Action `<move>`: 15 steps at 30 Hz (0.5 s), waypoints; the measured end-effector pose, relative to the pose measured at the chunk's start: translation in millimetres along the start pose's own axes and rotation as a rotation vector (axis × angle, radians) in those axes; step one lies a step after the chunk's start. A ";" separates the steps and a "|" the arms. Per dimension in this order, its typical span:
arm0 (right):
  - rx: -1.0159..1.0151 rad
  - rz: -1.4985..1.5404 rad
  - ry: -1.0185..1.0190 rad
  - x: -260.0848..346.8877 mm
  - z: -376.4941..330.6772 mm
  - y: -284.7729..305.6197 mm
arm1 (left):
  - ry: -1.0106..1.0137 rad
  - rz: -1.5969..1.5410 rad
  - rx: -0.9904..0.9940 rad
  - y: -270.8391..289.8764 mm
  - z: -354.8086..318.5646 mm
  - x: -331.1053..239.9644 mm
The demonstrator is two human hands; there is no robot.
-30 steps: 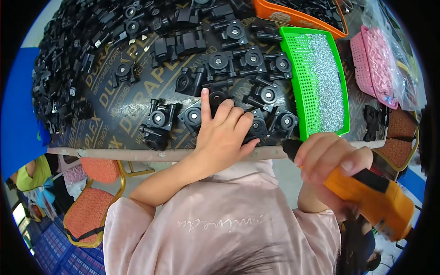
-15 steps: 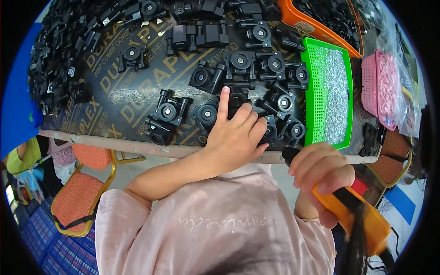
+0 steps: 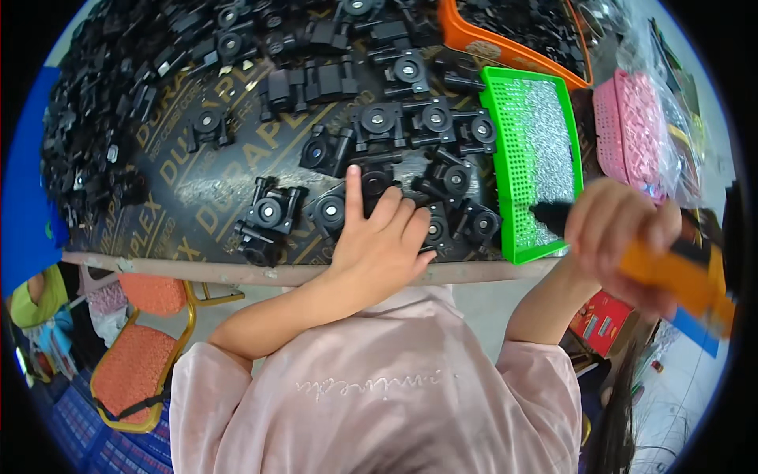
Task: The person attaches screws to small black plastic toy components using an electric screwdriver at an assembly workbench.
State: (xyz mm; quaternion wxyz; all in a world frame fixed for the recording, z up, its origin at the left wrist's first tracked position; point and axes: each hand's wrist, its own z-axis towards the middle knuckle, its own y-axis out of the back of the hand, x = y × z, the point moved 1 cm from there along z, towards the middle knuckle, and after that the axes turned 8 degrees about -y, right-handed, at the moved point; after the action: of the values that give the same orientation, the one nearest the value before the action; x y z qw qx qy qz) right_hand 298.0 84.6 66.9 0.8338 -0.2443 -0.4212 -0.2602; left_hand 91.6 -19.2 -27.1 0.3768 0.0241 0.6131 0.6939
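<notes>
My left hand (image 3: 374,241) rests on the table's near side, steadying a small black plastic part (image 3: 374,183) that has a round centre. The index finger reaches along the part's left side, and the other fingers bend over its near right edge. My right hand (image 3: 620,229) is wrapped round an orange and black power screwdriver (image 3: 671,272), slightly blurred. Its dark tip points left, over the near right portion of a green basket (image 3: 507,182) holding many small silver screws (image 3: 549,130). Similar black assemblies (image 3: 268,212) with round metal centres lie around my left hand.
A large heap of black parts (image 3: 87,134) covers the table's left and far side. An orange basket (image 3: 474,43) of black pieces stands at the far right. Beside it is a pink basket (image 3: 612,130) with pink pieces and clear plastic bags. A chair (image 3: 138,363) stands at the lower left.
My right hand has moved right and away from me with the screwdriver, bringing its tip from the table's front edge to over the green basket. My left hand stays on the same part.
</notes>
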 end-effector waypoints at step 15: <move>-0.325 -0.142 -0.001 -21.8 -40.6 75.6 | -0.569 -2.442 -0.441 78.2 53.1 -51.7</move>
State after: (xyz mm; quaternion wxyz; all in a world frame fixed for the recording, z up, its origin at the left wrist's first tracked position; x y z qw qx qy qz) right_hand 358.6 120.5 13.2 0.7628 -0.3456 -0.3900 -0.3829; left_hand 116.3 -0.8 76.1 0.8819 -0.4693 0.0067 -0.0454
